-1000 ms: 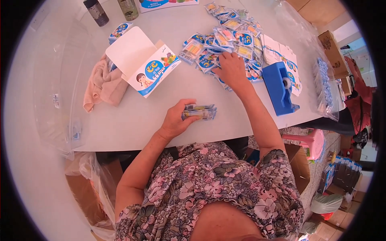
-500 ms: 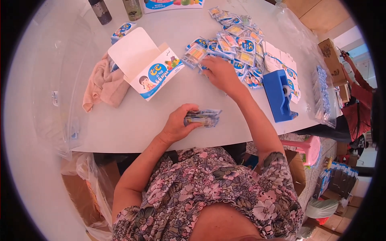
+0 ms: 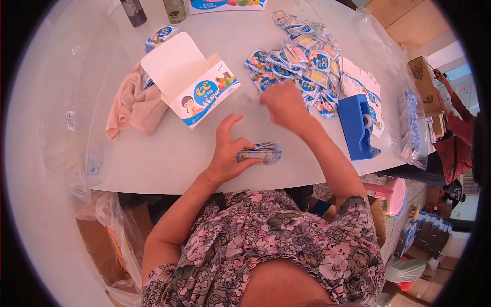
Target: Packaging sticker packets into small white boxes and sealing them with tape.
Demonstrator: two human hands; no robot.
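My left hand (image 3: 225,156) holds a small stack of candy packets (image 3: 262,153) on edge above the near part of the table. Its thumb and a bent finger grip the stack, while the index finger is raised off it. Beside the near edge of the loose packet pile (image 3: 309,64), my right hand (image 3: 286,105) is closed and blurred by motion. A pale bluish smear at its fingertips looks like one candy packet (image 3: 251,97). Left of that hand, an open white-and-blue candy box (image 3: 209,97) lies tilted with its flap up.
A blue tape dispenser (image 3: 353,128) and flattened cartons (image 3: 378,105) stand right of the pile. A pink cloth (image 3: 135,110) lies behind the open box. Two bottles (image 3: 175,11) are at the back. A pink stool (image 3: 391,194) and another person (image 3: 455,146) are at right.
My right hand has pulled slightly back from the pile, and a packet with orange sweets has left the pile's near left edge. My left index finger has lifted away from the stack.
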